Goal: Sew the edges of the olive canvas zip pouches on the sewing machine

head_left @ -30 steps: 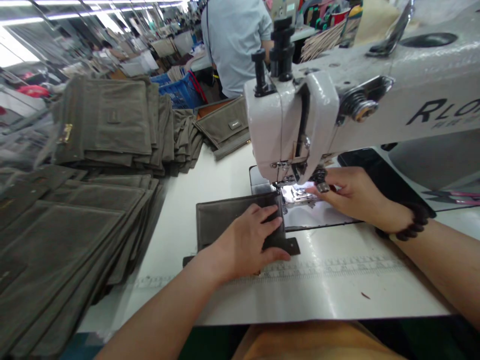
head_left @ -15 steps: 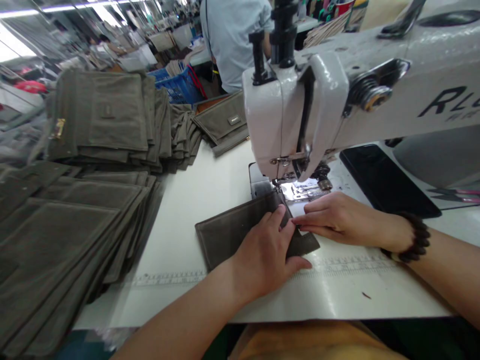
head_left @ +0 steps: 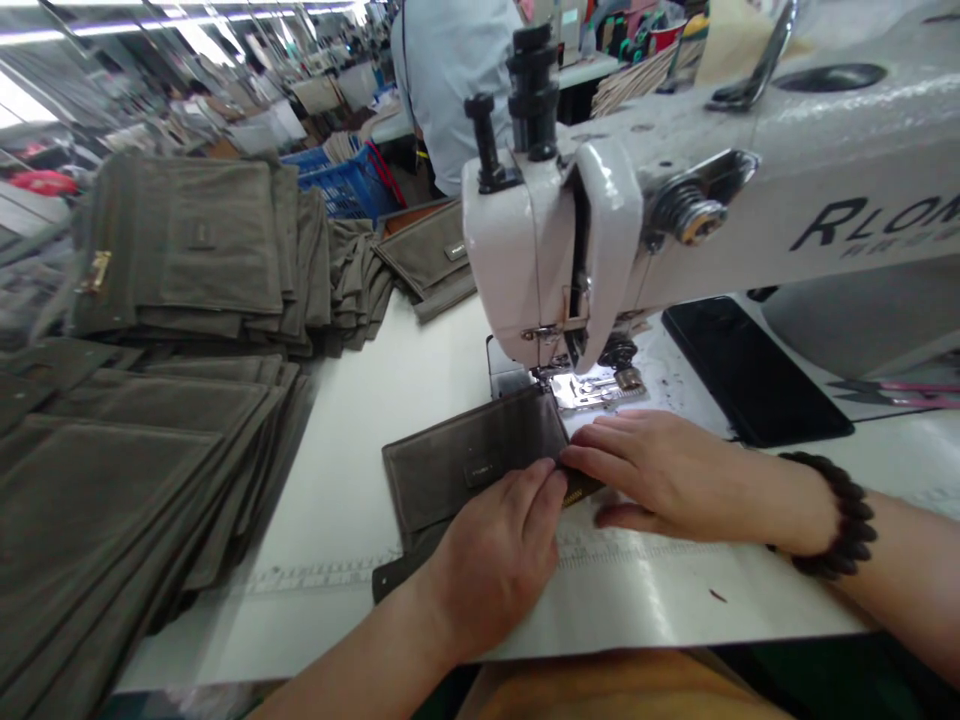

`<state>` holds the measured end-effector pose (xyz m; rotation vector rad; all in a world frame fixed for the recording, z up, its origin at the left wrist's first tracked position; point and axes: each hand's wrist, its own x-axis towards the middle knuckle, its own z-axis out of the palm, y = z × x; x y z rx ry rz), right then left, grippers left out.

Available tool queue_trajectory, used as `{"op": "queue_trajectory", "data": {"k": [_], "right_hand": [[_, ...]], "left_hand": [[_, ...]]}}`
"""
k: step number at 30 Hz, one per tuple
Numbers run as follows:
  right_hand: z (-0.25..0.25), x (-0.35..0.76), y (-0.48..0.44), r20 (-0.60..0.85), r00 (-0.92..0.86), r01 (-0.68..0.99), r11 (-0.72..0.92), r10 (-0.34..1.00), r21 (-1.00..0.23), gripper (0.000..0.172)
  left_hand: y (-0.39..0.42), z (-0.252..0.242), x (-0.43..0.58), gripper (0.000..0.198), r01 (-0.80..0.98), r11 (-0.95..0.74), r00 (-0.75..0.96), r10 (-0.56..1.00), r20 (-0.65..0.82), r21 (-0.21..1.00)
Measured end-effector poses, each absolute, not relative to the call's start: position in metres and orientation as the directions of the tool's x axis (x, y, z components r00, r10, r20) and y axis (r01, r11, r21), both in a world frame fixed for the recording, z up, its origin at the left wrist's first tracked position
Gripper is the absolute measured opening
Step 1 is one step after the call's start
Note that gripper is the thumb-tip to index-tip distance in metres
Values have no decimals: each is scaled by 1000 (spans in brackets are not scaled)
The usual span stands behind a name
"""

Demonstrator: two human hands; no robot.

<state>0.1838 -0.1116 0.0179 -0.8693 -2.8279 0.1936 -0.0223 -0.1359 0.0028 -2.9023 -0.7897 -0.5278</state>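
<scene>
A dark olive fabric bag panel (head_left: 442, 460) lies under the needle end of the white sewing machine (head_left: 517, 260), a small label on its face. Its far right corner is by the presser foot (head_left: 546, 380), and a lower flap shows near the table's front. My left hand (head_left: 499, 560) is closed on the panel's near edge, fingers curled and pressed together. At the right edge, beside a bit of gold zip (head_left: 574, 496), my right hand (head_left: 667, 475) pinches the fabric; its fingertips almost meet those of my left. The layers beneath my fingers are hidden.
Piles of similar olive panels (head_left: 135, 460) and bags (head_left: 217, 230) fill the left side. A black phone (head_left: 757, 370) and pink-handled scissors (head_left: 900, 390) lie right of the needle. Behind are another bag (head_left: 427, 255), a blue crate (head_left: 341, 185) and a person in a light shirt (head_left: 454, 90).
The label, lower flap and gold zip have come into sight on the panel. My left hand has drawn back toward me, and my right hand has moved nearer onto the panel's right edge.
</scene>
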Motion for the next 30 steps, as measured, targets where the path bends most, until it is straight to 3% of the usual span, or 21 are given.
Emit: {"op": "queue_trajectory", "data": {"k": [2,5,10,16,30], "right_hand": [[13,180,-115,285,-793,558,830,539,-17,20],[12,177,-122,430,-795,514,851,428,103,22],[20,176,-129,396,-830,463,881,392,99,27],[18,175,-129,325,-848,466,881,420,78,26],[-4,169,-102,340,-778,591,798,528,114,28]], "left_hand": [[-135,3,-23,30,539,-842,792,504,344,-9],[-132,9,-23,31,567,-822,792,524,313,-57],[-127,20,-25,33,445,-892,882,420,214,-84],[-122,18,-24,32,437,-899,895,431,118,-30],[-83,-7,-21,28,416,-908,869,382,313,-46]]}}
